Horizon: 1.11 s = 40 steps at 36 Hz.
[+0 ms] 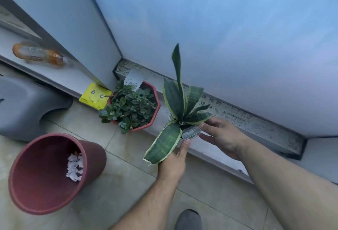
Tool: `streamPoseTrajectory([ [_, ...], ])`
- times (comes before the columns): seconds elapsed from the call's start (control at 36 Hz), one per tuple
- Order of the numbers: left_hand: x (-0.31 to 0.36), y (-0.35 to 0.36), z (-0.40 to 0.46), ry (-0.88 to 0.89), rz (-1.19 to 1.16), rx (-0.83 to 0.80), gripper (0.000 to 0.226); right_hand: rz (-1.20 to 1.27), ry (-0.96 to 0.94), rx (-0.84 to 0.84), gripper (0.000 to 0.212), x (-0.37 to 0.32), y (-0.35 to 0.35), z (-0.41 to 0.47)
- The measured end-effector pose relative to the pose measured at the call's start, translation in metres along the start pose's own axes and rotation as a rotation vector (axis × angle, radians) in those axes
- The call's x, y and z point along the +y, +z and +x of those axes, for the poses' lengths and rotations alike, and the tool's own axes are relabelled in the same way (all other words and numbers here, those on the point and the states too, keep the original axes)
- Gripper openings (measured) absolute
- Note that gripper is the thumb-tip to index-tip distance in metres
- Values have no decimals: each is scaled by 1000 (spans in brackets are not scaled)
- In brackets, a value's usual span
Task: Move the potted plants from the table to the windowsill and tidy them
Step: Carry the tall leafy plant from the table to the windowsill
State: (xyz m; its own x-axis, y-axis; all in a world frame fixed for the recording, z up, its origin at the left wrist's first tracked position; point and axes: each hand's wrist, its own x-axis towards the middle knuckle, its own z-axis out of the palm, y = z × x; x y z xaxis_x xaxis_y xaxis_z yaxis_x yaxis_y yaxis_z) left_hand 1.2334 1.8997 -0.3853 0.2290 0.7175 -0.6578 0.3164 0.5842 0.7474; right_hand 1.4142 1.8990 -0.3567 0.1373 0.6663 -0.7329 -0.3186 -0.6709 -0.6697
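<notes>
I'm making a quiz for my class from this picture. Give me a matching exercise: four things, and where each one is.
Things:
1. snake plant
2. red pot
3. bin
4. yellow card

Places:
A. on the floor, paper inside
B. between the left hand and right hand
C. on the sill, leafy plant inside
D. left of the red pot

Pairs: 1-B, 2-C, 3-A, 4-D

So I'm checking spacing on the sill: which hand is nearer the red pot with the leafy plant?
Left. The left hand holds the snake plant's pot on the side facing the red pot; the right hand grips the far side.
</notes>
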Motion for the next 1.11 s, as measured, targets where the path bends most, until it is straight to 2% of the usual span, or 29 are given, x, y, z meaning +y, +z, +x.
streamPoseTrajectory([
  [0.08,-4,1,10,3,22,25,63,3,-1,3,19,0,-1,10],
  [0.19,-5,1,18,-9,81,106,98,-44,-10,23,25,2,1,22],
  [0.25,-16,2,25,-41,98,121,109,-83,-10,28,24,4,4,25],
  [0.31,-14,2,25,-64,80,96,103,-101,-3,42,22,6,5,26],
  [0.39,-8,3,26,-79,48,46,70,-96,17,85,21,7,6,28],
  [0.44,-7,6,26,-79,42,57,64,-92,27,106,20,6,6,29],
  [0.56,-2,7,25,-56,39,129,80,-109,24,100,20,1,11,31],
  [0.64,2,5,27,-30,57,146,68,-111,16,107,21,-1,15,34],
  [0.69,2,4,27,-13,61,163,68,-108,21,105,23,0,17,35],
  [0.78,4,4,22,-47,48,123,82,-115,32,112,22,-1,17,30],
  [0.86,9,2,9,-147,23,46,77,-97,25,149,35,-8,15,15],
  [0.92,9,2,-5,-237,-12,18,105,-78,29,201,51,-15,12,2],
  [0.94,13,0,-14,-278,-34,-5,108,-78,31,215,54,-19,12,-7],
  [1.03,41,-3,-46,-313,-56,-73,84,-89,37,247,51,-32,13,-39],
  [1.11,86,-9,-79,-269,-18,-65,58,-93,43,298,48,-55,16,-85],
])
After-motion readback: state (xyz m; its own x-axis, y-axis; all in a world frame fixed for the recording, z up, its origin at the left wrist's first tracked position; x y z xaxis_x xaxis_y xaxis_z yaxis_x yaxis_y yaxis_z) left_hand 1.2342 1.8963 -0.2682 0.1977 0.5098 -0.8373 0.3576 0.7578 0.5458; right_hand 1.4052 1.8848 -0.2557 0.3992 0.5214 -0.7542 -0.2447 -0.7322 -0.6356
